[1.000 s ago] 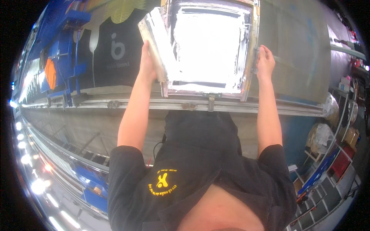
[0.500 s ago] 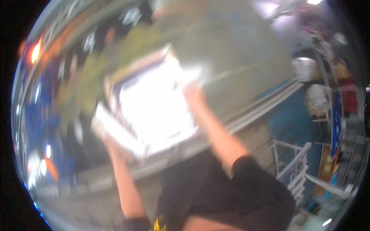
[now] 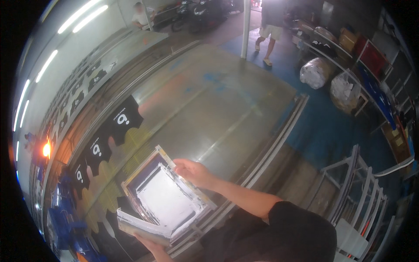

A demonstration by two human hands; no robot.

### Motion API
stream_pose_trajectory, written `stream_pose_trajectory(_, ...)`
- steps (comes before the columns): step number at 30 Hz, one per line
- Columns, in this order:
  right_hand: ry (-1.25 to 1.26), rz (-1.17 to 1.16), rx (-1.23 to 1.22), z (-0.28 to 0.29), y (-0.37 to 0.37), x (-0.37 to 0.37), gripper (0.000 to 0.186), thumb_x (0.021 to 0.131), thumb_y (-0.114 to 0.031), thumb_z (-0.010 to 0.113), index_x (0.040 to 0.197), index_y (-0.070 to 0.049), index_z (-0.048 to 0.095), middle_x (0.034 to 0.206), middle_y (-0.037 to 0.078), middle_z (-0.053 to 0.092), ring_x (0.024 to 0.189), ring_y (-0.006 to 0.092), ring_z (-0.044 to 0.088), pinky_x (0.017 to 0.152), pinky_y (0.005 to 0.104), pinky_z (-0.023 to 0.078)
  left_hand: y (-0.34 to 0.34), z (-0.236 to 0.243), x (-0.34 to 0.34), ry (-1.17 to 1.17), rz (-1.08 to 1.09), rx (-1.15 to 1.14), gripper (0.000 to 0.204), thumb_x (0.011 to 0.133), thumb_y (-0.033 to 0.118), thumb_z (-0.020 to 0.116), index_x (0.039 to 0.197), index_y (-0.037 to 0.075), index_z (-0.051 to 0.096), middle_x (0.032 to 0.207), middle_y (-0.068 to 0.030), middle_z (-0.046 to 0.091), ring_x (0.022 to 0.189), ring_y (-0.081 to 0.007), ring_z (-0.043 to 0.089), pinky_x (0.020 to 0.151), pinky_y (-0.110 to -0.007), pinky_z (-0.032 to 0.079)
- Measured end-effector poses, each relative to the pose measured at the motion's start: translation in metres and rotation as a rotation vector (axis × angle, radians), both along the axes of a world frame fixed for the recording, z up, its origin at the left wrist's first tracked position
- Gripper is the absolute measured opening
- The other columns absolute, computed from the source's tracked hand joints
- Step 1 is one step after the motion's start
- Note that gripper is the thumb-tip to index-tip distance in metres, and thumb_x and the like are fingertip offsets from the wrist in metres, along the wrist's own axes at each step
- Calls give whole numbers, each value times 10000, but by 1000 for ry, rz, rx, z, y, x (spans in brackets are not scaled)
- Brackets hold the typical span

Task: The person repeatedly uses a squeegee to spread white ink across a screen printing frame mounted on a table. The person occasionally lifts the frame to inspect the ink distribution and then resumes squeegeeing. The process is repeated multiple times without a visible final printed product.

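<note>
While over the long table [image 3: 227, 109], both hands, left hand [image 3: 150, 245] and right hand [image 3: 192, 171], clamped on the printing screen frame [image 3: 163, 203].

Single view only: head-worn fisheye, left camera of the pair, so no second view to overlap with. Camera looks down and forward from the person's head over the long grey metal print table [image 3: 227, 109], which runs diagonally from lower left to upper right; its straight rails bow toward the circular rim. Closest to the lens, at lower centre just beside the table's near edge, is the white-framed rectangular printing screen [image 3: 163, 201]. Right hand [image 3: 194, 171] on its far side, left hand [image 3: 150, 244] under its near corner. Far end of the table recedes toward two distant people, small and soft.
</note>
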State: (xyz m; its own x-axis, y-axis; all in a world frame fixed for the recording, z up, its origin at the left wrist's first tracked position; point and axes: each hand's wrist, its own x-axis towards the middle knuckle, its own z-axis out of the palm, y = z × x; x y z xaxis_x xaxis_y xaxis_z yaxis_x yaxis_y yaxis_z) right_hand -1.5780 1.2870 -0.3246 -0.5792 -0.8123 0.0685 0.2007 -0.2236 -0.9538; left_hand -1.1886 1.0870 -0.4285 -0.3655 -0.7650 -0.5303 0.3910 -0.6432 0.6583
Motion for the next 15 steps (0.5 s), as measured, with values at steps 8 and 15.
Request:
stream_pose_trajectory(8, 458, 260, -828, 257, 149, 47, 1126, 975, -857, 420, 1345, 192, 590, 1319, 366, 650, 1272, 389, 656, 1120, 527, 486, 23, 16, -24, -94, -107, -160, 942, 1056, 763, 379, 1731, 135, 188, 1762, -155, 250, 1586, -408, 290, 1289, -579, 258)
stream_pose_trajectory(15, 489, 92, -1092, 266, 167, 84, 1098, 1025, -812, 362, 1334, 221, 570, 1350, 441, 567, 1290, 510, 596, 1092, 608, 469, -6, 19, -37, -74, -141, -221, 903, 1077, 731, 383, 1714, 104, 257, 1734, -149, 332, 1558, -373, 355, 1271, -533, 314)
